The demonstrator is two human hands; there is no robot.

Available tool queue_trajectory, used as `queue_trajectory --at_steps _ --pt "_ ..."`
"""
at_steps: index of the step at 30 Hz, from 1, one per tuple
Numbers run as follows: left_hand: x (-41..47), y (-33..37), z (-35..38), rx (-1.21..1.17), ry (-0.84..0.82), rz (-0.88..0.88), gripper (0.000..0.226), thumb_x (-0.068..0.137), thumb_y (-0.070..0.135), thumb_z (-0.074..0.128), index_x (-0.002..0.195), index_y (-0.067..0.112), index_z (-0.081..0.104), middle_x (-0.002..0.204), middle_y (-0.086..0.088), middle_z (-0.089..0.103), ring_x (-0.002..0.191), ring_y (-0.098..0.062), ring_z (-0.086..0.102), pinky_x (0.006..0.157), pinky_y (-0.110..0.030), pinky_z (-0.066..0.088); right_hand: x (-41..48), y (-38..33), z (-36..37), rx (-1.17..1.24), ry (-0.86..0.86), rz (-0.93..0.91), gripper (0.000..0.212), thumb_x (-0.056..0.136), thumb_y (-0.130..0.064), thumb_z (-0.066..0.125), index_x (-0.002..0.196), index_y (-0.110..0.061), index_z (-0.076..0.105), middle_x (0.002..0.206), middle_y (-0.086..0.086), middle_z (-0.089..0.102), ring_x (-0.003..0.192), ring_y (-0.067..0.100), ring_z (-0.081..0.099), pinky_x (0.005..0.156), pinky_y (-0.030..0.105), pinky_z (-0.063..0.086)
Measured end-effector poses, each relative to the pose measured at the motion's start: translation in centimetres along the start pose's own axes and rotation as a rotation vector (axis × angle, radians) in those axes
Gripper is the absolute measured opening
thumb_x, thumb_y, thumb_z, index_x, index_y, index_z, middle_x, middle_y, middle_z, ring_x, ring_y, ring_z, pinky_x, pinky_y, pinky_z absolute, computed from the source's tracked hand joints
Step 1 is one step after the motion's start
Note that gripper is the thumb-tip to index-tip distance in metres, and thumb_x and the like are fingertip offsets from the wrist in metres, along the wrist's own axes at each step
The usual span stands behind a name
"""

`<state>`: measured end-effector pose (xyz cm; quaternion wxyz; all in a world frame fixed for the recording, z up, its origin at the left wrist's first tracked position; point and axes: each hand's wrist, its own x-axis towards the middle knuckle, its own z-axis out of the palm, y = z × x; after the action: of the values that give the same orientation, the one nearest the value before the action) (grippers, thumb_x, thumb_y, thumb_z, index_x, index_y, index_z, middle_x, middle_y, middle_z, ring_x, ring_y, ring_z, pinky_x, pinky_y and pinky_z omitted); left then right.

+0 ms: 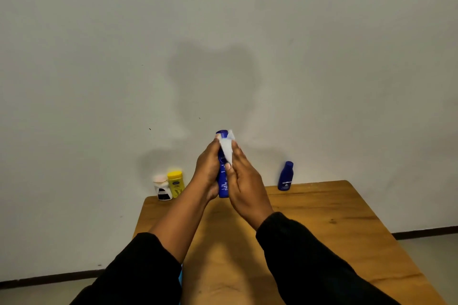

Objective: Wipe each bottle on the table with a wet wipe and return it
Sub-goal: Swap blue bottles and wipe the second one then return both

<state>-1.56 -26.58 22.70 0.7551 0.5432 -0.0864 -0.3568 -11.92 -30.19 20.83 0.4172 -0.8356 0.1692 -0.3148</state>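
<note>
A tall blue bottle (pixel 223 181) is held upright above the wooden table (pixel 322 218), in front of the wall. My left hand (pixel 207 171) grips the bottle from the left side. My right hand (pixel 244 181) presses a white wet wipe (pixel 227 147) against the bottle's upper right side, fingers along it and thumb on the front. A small blue bottle (pixel 285 176) stands at the table's far right edge. A yellow bottle (pixel 176 183) and a white bottle (pixel 162 187) with a dark label stand together at the far left corner.
The table stands against a pale wall. A light blue object (pixel 180 277) peeks out at the table's near left edge below my left sleeve. Grey floor (pixel 433 250) shows to the right and left of the table.
</note>
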Motion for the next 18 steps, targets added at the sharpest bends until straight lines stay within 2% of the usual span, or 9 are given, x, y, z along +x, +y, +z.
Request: queue_trajectory --at_steps 4,8,10,12,14,15,17,18 --pt "-0.3 0.0 0.9 -0.012 -0.068 -0.016 0.046 0.084 0.05 0.07 0.109 0.011 0.073 0.099 -0.012 0.075 0.088 -0.025 0.074 0.069 -0.032 0.059 2.5 -0.8 -0.9 -0.02 0.038 0.02 0.05 0.105 -0.027 0.034 0.154 -0.021 0.022 0.158 -0.003 0.03 0.141 0.011 0.035 0.114 0.035 0.036" --pt "0.1 0.8 0.3 -0.206 -0.09 -0.106 0.072 0.064 0.047 0.086 0.117 0.004 0.065 0.096 -0.015 0.069 0.083 -0.027 0.07 0.078 -0.039 0.06 0.1 -0.5 -0.4 -0.11 -0.014 -0.044 0.051 0.105 -0.028 0.036 0.153 -0.024 0.021 0.159 -0.006 0.027 0.143 0.008 0.03 0.116 0.03 0.033" --pt "0.5 0.7 -0.3 -0.203 -0.047 -0.114 0.087 0.051 0.049 0.091 0.12 0.006 0.06 0.096 -0.016 0.065 0.085 -0.03 0.067 0.082 -0.044 0.058 -2.0 0.0 -0.1 -0.133 -0.033 -0.105 0.052 0.104 -0.027 0.037 0.153 -0.027 0.021 0.159 -0.01 0.026 0.144 0.002 0.026 0.116 0.026 0.03" --pt "0.9 0.4 -1.0 -0.204 0.003 -0.105 0.08 0.05 0.046 0.092 0.113 0.009 0.06 0.084 -0.012 0.062 0.077 -0.029 0.064 0.078 -0.044 0.057 -3.6 0.5 -0.2 -0.067 -0.031 -0.135 0.05 0.102 -0.026 0.04 0.151 -0.027 0.027 0.155 -0.011 0.034 0.14 -0.003 0.031 0.113 0.022 0.033" --pt "1.0 0.3 -1.5 -0.285 0.053 -0.139 0.062 0.06 0.039 0.09 0.105 0.009 0.06 0.076 -0.01 0.062 0.069 -0.028 0.064 0.071 -0.044 0.057 -4.2 1.0 -0.7 0.069 0.008 -0.083 0.043 0.102 -0.027 0.043 0.145 -0.022 0.044 0.141 -0.01 0.053 0.126 -0.005 0.048 0.1 0.017 0.045" --pt "1.0 0.3 -1.7 -0.334 0.079 -0.158 0.056 0.063 0.036 0.089 0.103 0.01 0.061 0.073 -0.009 0.063 0.064 -0.026 0.064 0.065 -0.04 0.058 -4.2 1.0 -0.9 0.133 0.062 -0.016 0.038 0.102 -0.029 0.044 0.137 -0.019 0.054 0.126 -0.009 0.063 0.112 -0.005 0.057 0.086 0.014 0.049" --pt "1.0 0.4 -1.9 -0.404 0.102 -0.159 0.049 0.067 0.036 0.082 0.101 0.011 0.059 0.068 -0.008 0.06 0.055 -0.021 0.06 0.055 -0.031 0.055 -3.7 0.9 -1.3 0.232 0.185 0.156 0.031 0.101 -0.033 0.044 0.117 -0.016 0.065 0.093 -0.01 0.068 0.081 0.0 0.062 0.061 0.01 0.046" --pt "1.0 0.5 -1.8 -0.414 0.085 -0.156 0.047 0.069 0.037 0.077 0.102 0.01 0.057 0.068 -0.008 0.058 0.054 -0.021 0.058 0.053 -0.028 0.053 -3.3 0.7 -1.5 0.257 0.225 0.216 0.031 0.101 -0.035 0.044 0.111 -0.016 0.066 0.085 -0.01 0.066 0.074 0.001 0.061 0.056 0.01 0.044"
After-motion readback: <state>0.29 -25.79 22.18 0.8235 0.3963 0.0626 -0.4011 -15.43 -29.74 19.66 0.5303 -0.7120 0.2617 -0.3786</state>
